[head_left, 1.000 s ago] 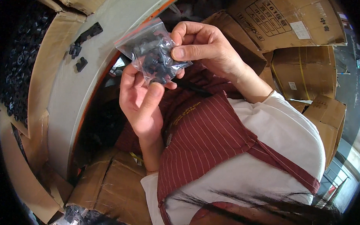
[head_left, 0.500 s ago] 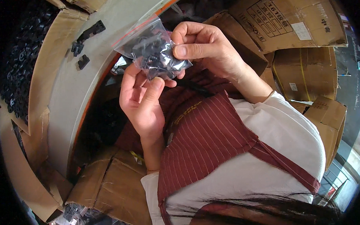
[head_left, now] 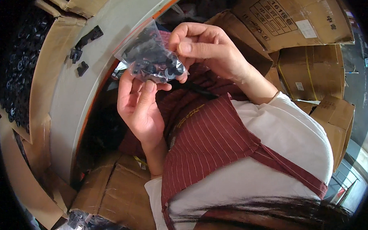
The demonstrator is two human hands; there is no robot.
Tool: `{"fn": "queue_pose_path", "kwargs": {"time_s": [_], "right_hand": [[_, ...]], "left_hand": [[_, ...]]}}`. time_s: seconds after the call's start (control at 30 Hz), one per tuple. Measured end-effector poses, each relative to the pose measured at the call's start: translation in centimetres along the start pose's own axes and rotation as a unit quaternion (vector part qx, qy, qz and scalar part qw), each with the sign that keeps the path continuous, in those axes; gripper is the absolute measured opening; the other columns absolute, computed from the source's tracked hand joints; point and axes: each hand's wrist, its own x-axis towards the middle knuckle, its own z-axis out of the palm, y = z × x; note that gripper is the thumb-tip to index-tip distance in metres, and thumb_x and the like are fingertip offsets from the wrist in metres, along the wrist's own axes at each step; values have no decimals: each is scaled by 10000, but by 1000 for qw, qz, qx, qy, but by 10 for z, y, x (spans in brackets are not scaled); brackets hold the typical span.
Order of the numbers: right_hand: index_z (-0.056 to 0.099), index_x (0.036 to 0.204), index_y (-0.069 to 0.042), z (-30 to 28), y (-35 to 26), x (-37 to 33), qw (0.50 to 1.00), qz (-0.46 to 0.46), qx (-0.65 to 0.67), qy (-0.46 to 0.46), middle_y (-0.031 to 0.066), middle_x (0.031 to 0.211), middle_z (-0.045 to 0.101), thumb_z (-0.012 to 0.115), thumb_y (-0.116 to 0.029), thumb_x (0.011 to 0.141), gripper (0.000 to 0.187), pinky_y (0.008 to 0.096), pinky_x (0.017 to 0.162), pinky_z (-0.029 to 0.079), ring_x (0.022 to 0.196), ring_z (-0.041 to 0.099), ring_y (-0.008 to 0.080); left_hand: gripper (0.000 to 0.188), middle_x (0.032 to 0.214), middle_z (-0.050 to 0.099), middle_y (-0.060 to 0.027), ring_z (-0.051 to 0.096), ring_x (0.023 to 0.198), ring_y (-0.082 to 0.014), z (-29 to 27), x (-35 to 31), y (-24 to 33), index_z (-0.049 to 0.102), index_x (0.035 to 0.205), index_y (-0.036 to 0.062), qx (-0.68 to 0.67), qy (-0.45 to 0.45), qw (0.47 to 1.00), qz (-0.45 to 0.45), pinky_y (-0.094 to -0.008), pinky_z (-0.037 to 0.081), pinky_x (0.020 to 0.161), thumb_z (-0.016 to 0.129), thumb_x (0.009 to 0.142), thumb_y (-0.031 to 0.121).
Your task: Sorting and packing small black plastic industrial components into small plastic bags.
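Upper centre, I see the left hand pinching a clear bag of black parts. At its right edge, the right hand curls its fingers; I can't tell whether they grip.

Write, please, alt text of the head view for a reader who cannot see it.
The left hand holds a clear plastic bag of black parts, with the right hand at its right edge. A striped dark-red apron shows below; loose black pieces lie on a pale surface, and cardboard boxes stand around.
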Motion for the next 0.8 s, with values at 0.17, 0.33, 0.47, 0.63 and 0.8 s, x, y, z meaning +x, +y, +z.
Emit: {"fn": "queue_pose_path", "kwargs": {"time_s": [0.17,0.33,0.47,0.63,0.8], "right_hand": [[580,1152,15,1,0,0,998,-36,-35,-49,89,1011,660,675,27,839,327,259,765,517,863,657,154],[589,1152,7,2,-2,-1,998,-17,-39,-46,63,1019,649,661,62,800,364,239,781,492,898,638,132],[599,1140,-6,2,-2,0,998,-24,-35,-40,38,1030,634,669,34,816,334,228,825,465,946,598,102],[597,1134,-13,-2,2,2,998,-33,-42,-44,28,1058,621,683,8,835,311,236,856,458,974,581,93],[566,1183,-27,3,2,2,997,-29,-60,-43,42,1083,621,762,-51,833,403,254,896,469,1019,586,106]], "left_hand": [[390,1081,652,-151,643,901,-204,0,1,0,546,1269,-77,1,-4,1000,2,-312,558,712,612,901,35],[388,1079,650,-148,634,888,-196,0,2,0,547,1265,-77,12,-11,1000,6,-303,551,710,615,901,38],[400,1078,654,-140,634,907,-195,3,2,1,547,1271,-75,5,-9,1000,6,-304,554,709,623,896,40],[417,1091,658,-142,636,928,-194,5,1,3,544,1283,-76,8,4,1000,-6,-303,556,705,629,890,36],[425,1093,660,-145,638,925,-192,4,1,2,547,1287,-74,22,5,1000,11,-300,554,697,633,881,14]]}}
